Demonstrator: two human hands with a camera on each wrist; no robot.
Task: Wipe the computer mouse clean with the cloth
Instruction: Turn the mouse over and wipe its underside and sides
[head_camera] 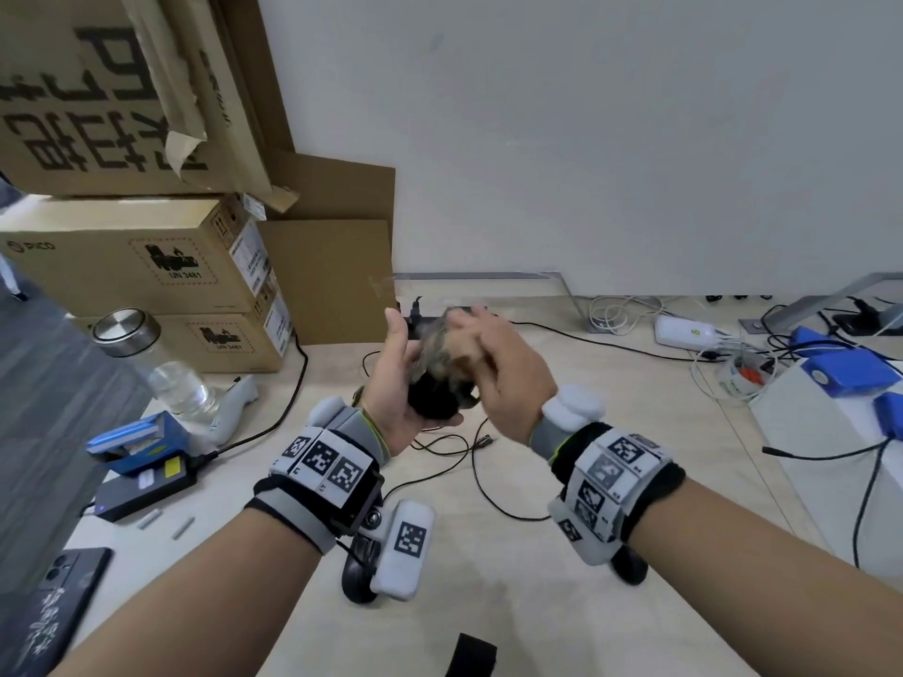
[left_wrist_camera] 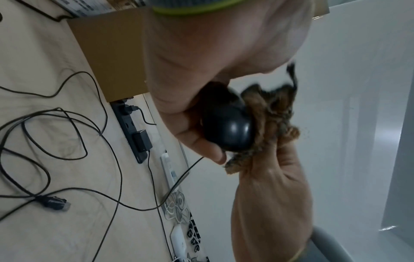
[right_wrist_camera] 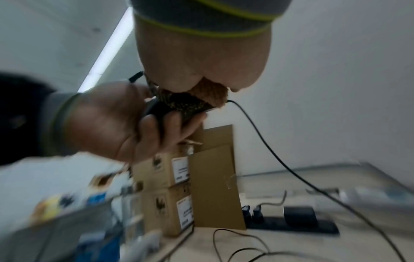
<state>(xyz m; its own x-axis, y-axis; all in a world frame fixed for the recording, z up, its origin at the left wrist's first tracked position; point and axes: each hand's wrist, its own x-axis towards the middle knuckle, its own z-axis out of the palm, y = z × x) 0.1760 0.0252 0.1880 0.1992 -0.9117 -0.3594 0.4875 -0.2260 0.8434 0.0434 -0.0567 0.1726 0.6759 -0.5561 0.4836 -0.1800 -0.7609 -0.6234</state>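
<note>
A black wired computer mouse [head_camera: 432, 395] [left_wrist_camera: 228, 127] [right_wrist_camera: 154, 109] is held up above the desk in my left hand [head_camera: 396, 378] [left_wrist_camera: 190, 113] [right_wrist_camera: 125, 120], fingers curled round its underside. My right hand [head_camera: 488, 364] [left_wrist_camera: 268, 177] [right_wrist_camera: 201, 58] grips a bunched brown and dark patterned cloth [head_camera: 442, 344] [left_wrist_camera: 266, 113] [right_wrist_camera: 192, 99] and presses it on the top of the mouse. The mouse's front half is hidden under the cloth. Its cable [right_wrist_camera: 268, 150] hangs down to the desk. The right hand is blurred in the head view.
Stacked cardboard boxes [head_camera: 141, 266] stand at the back left, with a glass jar [head_camera: 161, 364] beside them. A black power strip [left_wrist_camera: 132, 131] lies along the wall. Loose cables [head_camera: 469, 461] cross the desk [head_camera: 562, 603]. Blue boxes [head_camera: 850, 368] sit at the right; a phone [head_camera: 44, 613] lies at the near left.
</note>
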